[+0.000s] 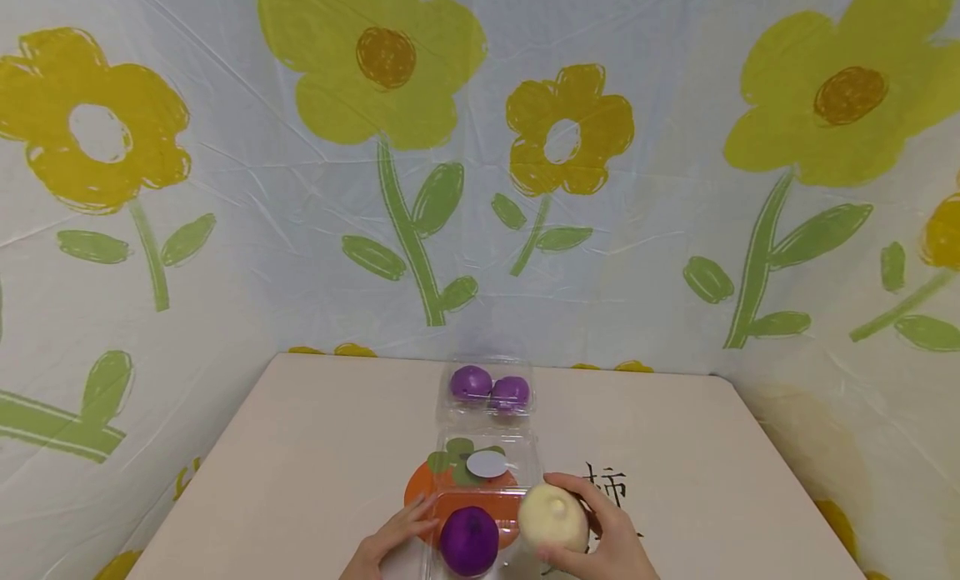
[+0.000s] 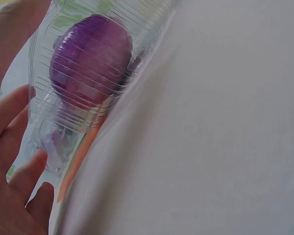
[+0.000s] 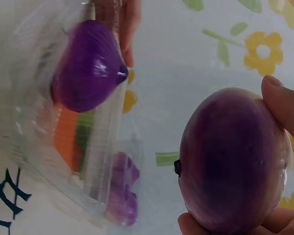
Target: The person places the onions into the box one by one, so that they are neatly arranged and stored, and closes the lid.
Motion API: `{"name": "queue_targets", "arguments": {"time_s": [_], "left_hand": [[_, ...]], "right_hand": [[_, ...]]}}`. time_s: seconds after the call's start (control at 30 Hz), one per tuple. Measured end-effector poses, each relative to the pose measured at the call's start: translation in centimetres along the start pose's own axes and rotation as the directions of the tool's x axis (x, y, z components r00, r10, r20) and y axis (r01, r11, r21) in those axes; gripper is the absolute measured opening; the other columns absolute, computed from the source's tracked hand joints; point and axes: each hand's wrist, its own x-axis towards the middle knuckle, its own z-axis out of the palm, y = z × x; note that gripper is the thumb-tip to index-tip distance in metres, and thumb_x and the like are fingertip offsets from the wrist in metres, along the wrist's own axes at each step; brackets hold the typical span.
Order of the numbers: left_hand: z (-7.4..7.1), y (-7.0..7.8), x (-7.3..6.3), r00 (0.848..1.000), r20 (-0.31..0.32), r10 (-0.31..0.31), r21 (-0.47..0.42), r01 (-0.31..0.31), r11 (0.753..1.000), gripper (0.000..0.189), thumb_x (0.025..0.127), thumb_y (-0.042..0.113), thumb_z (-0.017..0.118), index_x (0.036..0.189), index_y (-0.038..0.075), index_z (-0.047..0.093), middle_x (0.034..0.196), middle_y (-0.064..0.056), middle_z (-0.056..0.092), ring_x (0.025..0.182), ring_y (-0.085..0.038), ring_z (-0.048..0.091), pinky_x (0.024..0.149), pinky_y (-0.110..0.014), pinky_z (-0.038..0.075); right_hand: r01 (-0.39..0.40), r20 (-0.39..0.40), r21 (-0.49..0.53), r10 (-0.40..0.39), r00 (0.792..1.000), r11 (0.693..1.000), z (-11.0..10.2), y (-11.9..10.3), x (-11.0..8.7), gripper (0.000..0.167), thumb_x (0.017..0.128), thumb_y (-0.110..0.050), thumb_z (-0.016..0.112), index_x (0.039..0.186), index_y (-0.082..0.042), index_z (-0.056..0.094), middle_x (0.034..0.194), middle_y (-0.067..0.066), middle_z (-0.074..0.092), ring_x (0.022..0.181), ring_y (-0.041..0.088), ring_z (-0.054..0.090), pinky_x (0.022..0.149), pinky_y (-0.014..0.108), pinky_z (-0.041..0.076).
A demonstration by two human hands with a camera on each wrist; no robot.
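My right hand grips a round turnip-like vegetable between thumb and fingers, right of a clear plastic box. It looks cream with a small nub in the head view, while its other side shows purple in the right wrist view. A purple onion-like vegetable with a pointed tip sits in the near part of the box. My left hand lies along the box's left edge, fingers extended, fingertips at the plastic wall. The box's lid is folded back, bearing a white oval label.
Farther back stands another clear box with two purple vegetables in it. The pale table carries an orange persimmon print and black characters. Flower-printed cloth hangs behind the table and at both sides.
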Motion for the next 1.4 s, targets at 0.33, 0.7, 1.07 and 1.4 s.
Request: {"name": "queue_targets", "arguments": {"time_s": [0.33,0.7,1.07,1.4], "left_hand": [[-0.1,0.4,0.2,1.0,0.008,-0.024,-0.016,0.024,1.0,0.071,0.101,0.05,0.048,0.143,-0.007,0.045,0.155,-0.027,0.033,0.149,-0.033,0.022,0.113,-0.038,0.031],[-0.2,0.5,0.2,0.999,0.015,-0.037,-0.017,0.037,0.999,0.07,0.1,0.048,0.05,0.143,-0.007,0.045,0.155,-0.026,0.033,0.149,-0.032,0.021,0.113,-0.038,0.031],[-0.1,0.3,0.1,0.999,0.015,-0.046,0.004,0.046,0.999,0.067,0.099,0.045,0.054,0.143,-0.005,0.046,0.154,-0.026,0.034,0.148,-0.032,0.023,0.112,-0.039,0.033],[-0.2,0.7,0.3,0.997,0.005,-0.071,0.002,0.071,0.997,0.067,0.097,0.043,0.059,0.142,-0.004,0.048,0.153,-0.025,0.036,0.148,-0.032,0.025,0.112,-0.039,0.033]], "right_hand": [[0.044,0.105,-0.025,-0.041,0.994,0.999,1.8,3.9,-0.9,0.067,0.071,-0.013,0.088,0.129,-0.004,0.058,0.113,-0.003,0.066,0.097,0.006,0.062,0.084,0.024,0.051],[0.396,0.101,-0.337,-0.385,0.917,0.855,3.9,7.0,-0.6,0.066,0.067,-0.033,0.091,0.12,-0.008,0.062,0.108,-0.01,0.063,0.094,0.005,0.061,0.079,0.036,0.056],[0.455,0.199,-0.768,-0.507,0.838,0.45,4.9,8.0,0.2,0.066,0.061,-0.056,0.085,0.105,-0.011,0.067,0.095,-0.004,0.066,0.091,0.011,0.063,0.081,0.051,0.053],[0.38,0.179,-0.696,-0.365,0.914,0.609,5.0,7.1,0.4,0.059,0.078,-0.056,0.075,0.113,-0.009,0.067,0.105,-0.002,0.069,0.1,0.015,0.064,0.088,0.057,0.05]]}}
